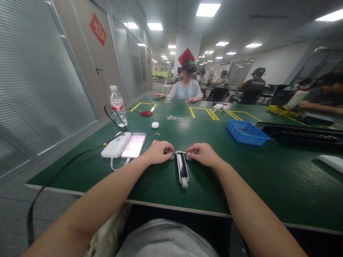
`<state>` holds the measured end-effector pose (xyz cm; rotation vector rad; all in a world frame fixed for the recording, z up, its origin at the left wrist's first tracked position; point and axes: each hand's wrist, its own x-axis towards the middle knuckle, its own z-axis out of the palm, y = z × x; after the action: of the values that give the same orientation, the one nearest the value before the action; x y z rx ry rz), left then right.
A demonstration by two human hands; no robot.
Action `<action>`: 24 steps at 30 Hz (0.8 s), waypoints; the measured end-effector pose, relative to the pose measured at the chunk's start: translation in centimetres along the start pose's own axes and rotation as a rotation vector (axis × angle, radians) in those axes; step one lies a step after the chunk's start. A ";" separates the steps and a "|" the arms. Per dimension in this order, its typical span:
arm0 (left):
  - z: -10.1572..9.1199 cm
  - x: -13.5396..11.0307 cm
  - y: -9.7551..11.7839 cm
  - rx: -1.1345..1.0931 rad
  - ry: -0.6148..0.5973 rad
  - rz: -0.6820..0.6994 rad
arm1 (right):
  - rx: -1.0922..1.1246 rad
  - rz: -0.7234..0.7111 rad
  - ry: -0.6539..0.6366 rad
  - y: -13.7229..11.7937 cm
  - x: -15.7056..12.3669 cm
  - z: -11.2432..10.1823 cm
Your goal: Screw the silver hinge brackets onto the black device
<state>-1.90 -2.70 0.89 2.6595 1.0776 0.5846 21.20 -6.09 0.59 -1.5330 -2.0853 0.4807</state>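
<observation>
A narrow device with a white frame and a dark, shiny middle (182, 166) lies on the green table in front of me. A thin crossbar spans its far end, and a pale tab sticks out at its near end. My left hand (158, 151) is closed, its fingertips pinched at the left end of the crossbar. At the right end, my right hand (203, 153) pinches in the same way. Small pale parts show under both sets of fingertips, too small to name. Between the hands the device's body points towards me.
To the left are a lit phone (134, 145), a white power bank (115, 146), a water bottle (118, 107) and a black cable. Farther off lie a white earbud case (155, 125), small rings (157, 134) and red-handled scissors (146, 113). A blue tray (247, 132) stands right; a person sits opposite.
</observation>
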 end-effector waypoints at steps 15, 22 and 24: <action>0.0 0.0 0.0 -0.008 -0.005 0.009 | 0.041 0.048 0.016 -0.4 0.0 -0.1; -0.1 -0.1 0.2 -0.005 0.001 0.009 | -0.063 -0.036 0.051 -0.2 0.0 -0.1; -0.2 -0.1 0.2 -0.006 -0.004 0.007 | -0.040 -0.022 0.030 -0.3 0.0 -0.1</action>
<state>-1.89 -2.90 1.10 2.6596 1.0642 0.5825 21.01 -6.18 0.85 -1.5296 -2.0986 0.4077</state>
